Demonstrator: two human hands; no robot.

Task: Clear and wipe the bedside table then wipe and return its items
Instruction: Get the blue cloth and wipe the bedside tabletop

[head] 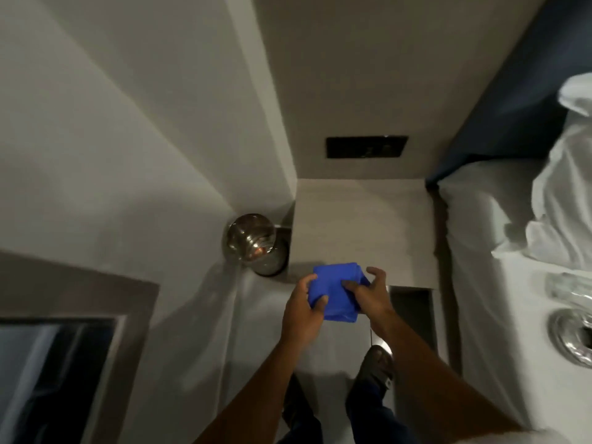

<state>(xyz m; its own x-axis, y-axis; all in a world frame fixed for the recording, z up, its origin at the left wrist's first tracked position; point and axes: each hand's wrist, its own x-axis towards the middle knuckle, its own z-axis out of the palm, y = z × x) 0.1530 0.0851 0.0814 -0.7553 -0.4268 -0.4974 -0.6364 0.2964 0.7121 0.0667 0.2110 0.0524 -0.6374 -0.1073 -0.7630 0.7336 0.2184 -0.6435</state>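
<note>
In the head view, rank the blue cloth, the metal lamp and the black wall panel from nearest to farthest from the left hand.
1. Blue cloth: held in the left hand, at the table's front edge.
2. Metal lamp: up and left, by the wall.
3. Black wall panel: farthest, on the wall above the table.

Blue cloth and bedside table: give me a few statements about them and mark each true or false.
1. Both hands hold the blue cloth. True: the left hand and the right hand each grip it.
2. The cloth is spread out flat. False: it is folded into a compact pad.
3. The bedside table top shows no items on it. True.
4. The cloth is red. False: it is blue.
5. The bed lies to the left of the table. False: it lies to the right.
6. A round metallic lamp sits at the table's left edge. True.
</note>
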